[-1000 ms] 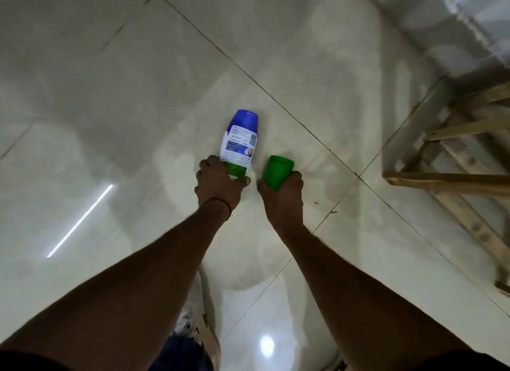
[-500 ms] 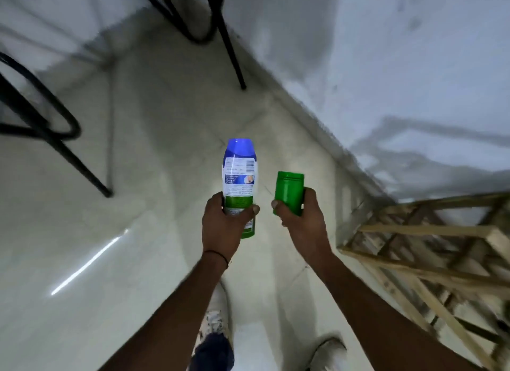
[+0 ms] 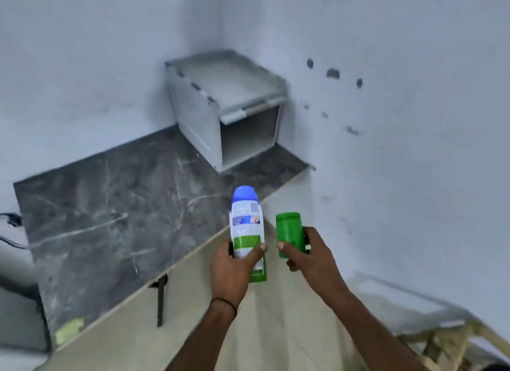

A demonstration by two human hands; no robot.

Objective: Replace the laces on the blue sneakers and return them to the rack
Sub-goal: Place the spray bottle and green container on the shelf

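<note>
Blue sneakers do not show anywhere in this view, so which way they lie from the hands cannot be told; the only task thing in sight is the wooden rack [image 3: 452, 343], a corner of which shows at the lower right, low on the floor [image 3: 276, 329] against the wall [image 3: 414, 149], on the right arm's side and behind the reach of both hands. Both hands are occupied with other things. The left hand [image 3: 234, 263] grips a bottle [image 3: 247, 227] round its lower, green part, its long axis nearly upright with the blue cap end pointing up and away from the person. The right hand [image 3: 311, 257] holds a green cup [image 3: 289, 232] just beside the bottle, apart from it, thumb across its front and fingers curled behind. Ahead and to the left runs a dark marble worktop [image 3: 110, 218], with a grey open-fronted box [image 3: 198, 116] standing at its far corner against the wall; the bottle is the nearer of the two held things to that slab. By my judgement, the two items must be set down, most likely on the worktop ahead, before any lacing starts, and the person must then turn right and down toward the rack to find the shoes.
</note>
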